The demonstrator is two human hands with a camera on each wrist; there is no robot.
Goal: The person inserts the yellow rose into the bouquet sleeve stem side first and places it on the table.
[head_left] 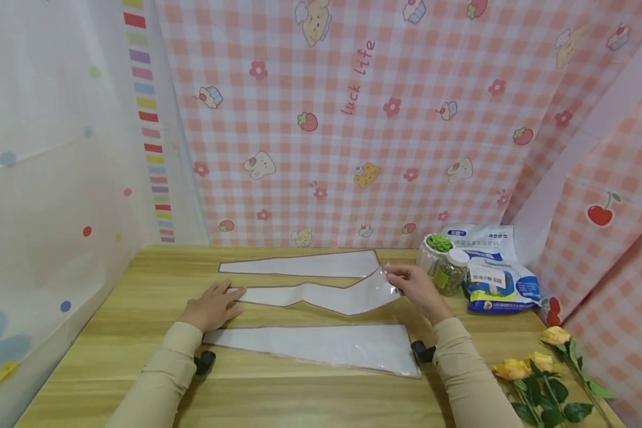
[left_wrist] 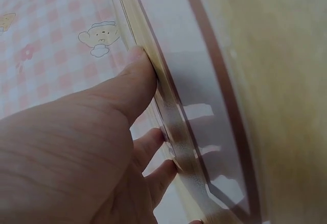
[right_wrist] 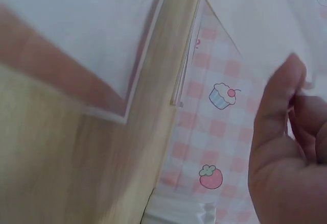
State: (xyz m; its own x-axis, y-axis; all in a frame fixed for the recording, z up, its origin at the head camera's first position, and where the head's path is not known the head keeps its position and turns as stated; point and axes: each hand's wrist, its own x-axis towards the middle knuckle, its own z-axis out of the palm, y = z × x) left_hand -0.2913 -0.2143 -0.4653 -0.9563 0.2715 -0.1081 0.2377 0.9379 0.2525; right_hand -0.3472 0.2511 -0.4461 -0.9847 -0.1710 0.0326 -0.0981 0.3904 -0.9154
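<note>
A long tapered clear-and-white plastic sleeve [head_left: 326, 295] with a thin brown border lies in the middle of the table. My right hand [head_left: 414, 289] pinches its wide right end between thumb and fingers and lifts it, so the sleeve bends upward there. At the narrow left end my left hand [head_left: 211, 307] rests with fingers spread. The left wrist view has that hand's thumb and fingertips along the edge of a brown-bordered sleeve [left_wrist: 204, 86]. Two similar sleeves lie flat, one behind [head_left: 305, 264] and one in front [head_left: 321, 346].
At the back right stand a potted succulent [head_left: 438, 244], a white-lidded jar [head_left: 450, 273] and plastic bags [head_left: 500, 291]. Yellow roses [head_left: 540, 362] lie at the right front. Checked cloth [head_left: 353, 148] hangs behind the table [head_left: 278, 398].
</note>
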